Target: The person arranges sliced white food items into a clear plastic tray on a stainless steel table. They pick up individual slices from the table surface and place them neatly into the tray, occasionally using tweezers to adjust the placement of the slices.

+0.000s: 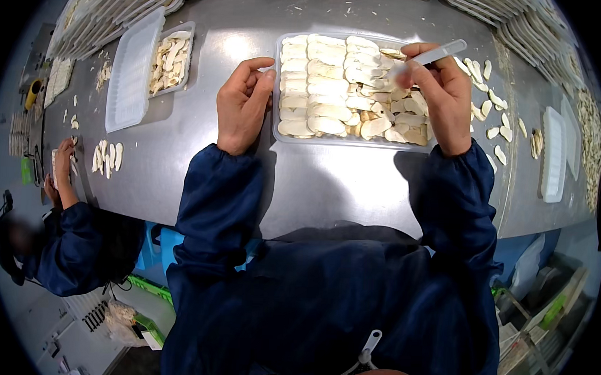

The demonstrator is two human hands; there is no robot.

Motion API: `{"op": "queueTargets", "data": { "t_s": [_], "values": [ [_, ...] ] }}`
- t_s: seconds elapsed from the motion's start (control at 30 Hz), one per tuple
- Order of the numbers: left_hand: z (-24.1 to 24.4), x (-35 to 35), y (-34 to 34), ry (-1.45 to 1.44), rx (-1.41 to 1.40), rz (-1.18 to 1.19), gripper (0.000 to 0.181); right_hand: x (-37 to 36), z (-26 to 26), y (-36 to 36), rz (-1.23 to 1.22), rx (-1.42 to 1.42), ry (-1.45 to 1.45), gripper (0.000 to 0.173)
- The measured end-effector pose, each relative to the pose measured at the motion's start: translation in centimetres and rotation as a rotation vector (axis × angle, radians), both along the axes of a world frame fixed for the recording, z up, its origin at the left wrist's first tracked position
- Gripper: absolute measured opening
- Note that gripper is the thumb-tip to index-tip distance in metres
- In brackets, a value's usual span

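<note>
A clear plastic tray (pixel 352 143) lies before me, filled with overlapping pale slices (pixel 327 90), perhaps mushroom or root. Those at the left and centre form neat columns; the lower right ones lie less evenly and show brownish edges. My right hand (pixel 443 93) is over the tray's right side, gripping a translucent white plastic tool (pixel 439 53) between thumb and fingers. The tool's lower end is blurred near the fingertips. Beside the tray's left rim is my left hand (pixel 246 102), fingers half curled, thumb and index finger slightly apart, with nothing visible between them.
Loose slices (pixel 500 100) are scattered right of the tray. On the left, an upended plastic tray (pixel 134 74) leans by a smaller filled tray (pixel 173 59). Stacked trays (pixel 117 13) line the back corners. A co-worker's hand (pixel 64 157) is at the steel table's (pixel 325 188) left edge.
</note>
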State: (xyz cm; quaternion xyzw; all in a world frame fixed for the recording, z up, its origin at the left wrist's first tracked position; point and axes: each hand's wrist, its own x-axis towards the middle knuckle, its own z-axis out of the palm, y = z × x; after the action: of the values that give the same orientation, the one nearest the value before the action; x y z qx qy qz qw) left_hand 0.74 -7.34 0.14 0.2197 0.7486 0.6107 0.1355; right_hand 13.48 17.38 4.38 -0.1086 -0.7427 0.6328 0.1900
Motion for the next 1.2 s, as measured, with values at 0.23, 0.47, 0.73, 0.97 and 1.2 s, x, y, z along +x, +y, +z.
{"op": "queueTargets", "data": {
  "t_s": [0.23, 0.47, 0.73, 0.97, 1.2],
  "values": [
    [-0.1, 0.0, 0.0, -0.005, -0.008, 0.007, 0.025, -0.9, -1.7, -0.5, -0.002, 0.013, 0.118, 0.018],
    [0.4, 0.1, 0.2, 0.001, -0.017, 0.02, 0.024, -1.0, -1.9, -0.3, -0.035, 0.093, 0.067, 0.019],
    [0.0, 0.0, 0.2, 0.015, -0.021, 0.017, 0.025, -1.1, -2.1, -0.2, -0.029, 0.07, 0.07, 0.019],
    [0.1, 0.0, 0.2, 0.028, -0.027, 0.02, 0.025, -1.1, -2.0, -0.4, -0.044, 0.104, 0.066, 0.018],
    [-0.2, -0.1, 0.1, 0.047, -0.032, 0.021, 0.025, -1.1, -2.2, -0.2, -0.038, 0.104, 0.065, 0.018]
  ]
}}
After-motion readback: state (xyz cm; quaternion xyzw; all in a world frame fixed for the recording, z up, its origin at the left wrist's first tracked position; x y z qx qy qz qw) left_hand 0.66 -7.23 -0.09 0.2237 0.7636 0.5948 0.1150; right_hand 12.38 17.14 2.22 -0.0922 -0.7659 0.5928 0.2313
